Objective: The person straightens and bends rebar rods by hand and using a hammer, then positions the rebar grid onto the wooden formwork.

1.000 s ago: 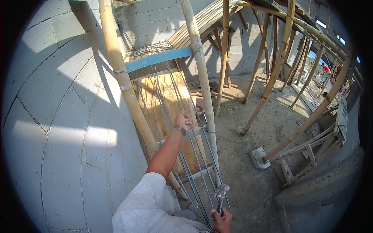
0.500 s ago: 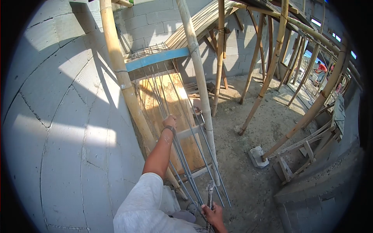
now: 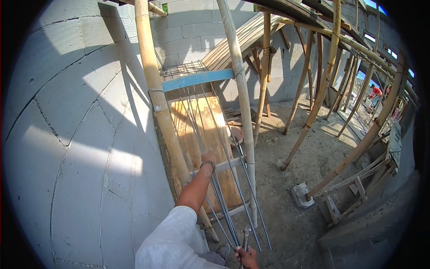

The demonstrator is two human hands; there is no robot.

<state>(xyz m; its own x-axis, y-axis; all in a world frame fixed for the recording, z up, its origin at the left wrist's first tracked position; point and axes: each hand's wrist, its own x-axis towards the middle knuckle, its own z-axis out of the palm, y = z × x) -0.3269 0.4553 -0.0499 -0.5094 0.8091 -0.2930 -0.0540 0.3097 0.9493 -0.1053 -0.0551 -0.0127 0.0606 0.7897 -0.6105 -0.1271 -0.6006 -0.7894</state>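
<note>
My left hand [image 3: 208,157], with a dark band at the wrist, is closed around thin steel rebar rods [image 3: 218,190] that slope down toward me. Several rods pass under a blue crosspiece [image 3: 199,80] and over a pale lower rung [image 3: 228,164] between two bamboo poles. Near the rods' lower ends, my right hand [image 3: 246,258] grips an upright, worn hand tool with a narrow metal head [image 3: 246,232]; its exact kind cannot be made out. Some loose rods [image 3: 251,193] lie to the right of those in my left hand. A wooden board [image 3: 204,112] stands behind them.
A grey block wall [image 3: 85,134] rises close on my left. Bamboo props [image 3: 313,103] stand across the concrete floor to the right, one beside a concrete block [image 3: 303,195]. A bucket [image 3: 236,135] sits behind the right pole. A person in red [image 3: 376,92] is far off.
The view has shifted, so the scene sits lower and further right. My left hand stays on the rods, slightly blurred; my right hand with the tool is lower in view.
</note>
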